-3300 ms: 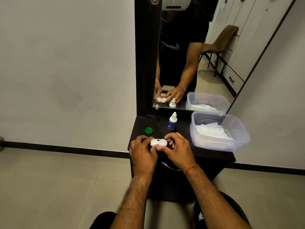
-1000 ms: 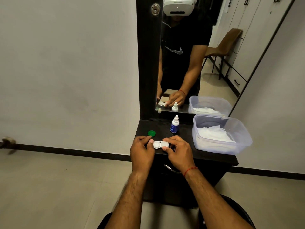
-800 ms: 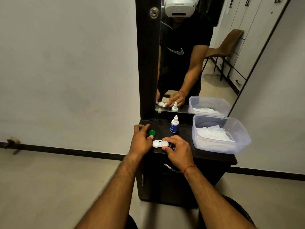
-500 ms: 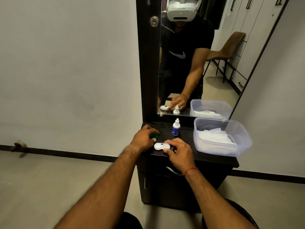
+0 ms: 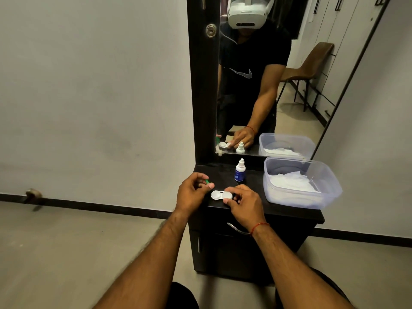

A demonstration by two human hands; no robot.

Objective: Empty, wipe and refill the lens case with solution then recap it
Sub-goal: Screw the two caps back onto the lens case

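On the near left corner of the dark bench (image 5: 289, 210), we steady the white lens case (image 5: 221, 194) with our right hand (image 5: 242, 202), fingertips pressed on its right well, which looks covered by a white cap, though the detail is too small to be sure. Our left hand (image 5: 193, 191) is curled, pinching the green cap (image 5: 207, 181) between thumb and fingers just left of the case, apart from it. We judge the recapping is under way. Trouble could come from the case sitting so close to the bench edge: a sideways push while we seat the cap could slide it off to the floor. If the left well holds fresh solution, tilting the case or pressing the cap on crooked would spill it, and a cross-threaded cap would leak. The small cap could also slip from our pinch and roll away. Further back stands the small blue solution bottle (image 5: 239, 171) near the mirror (image 5: 278, 97), and the clear plastic tub (image 5: 312, 202) of white tissues (image 5: 289, 182) sits well to the right.
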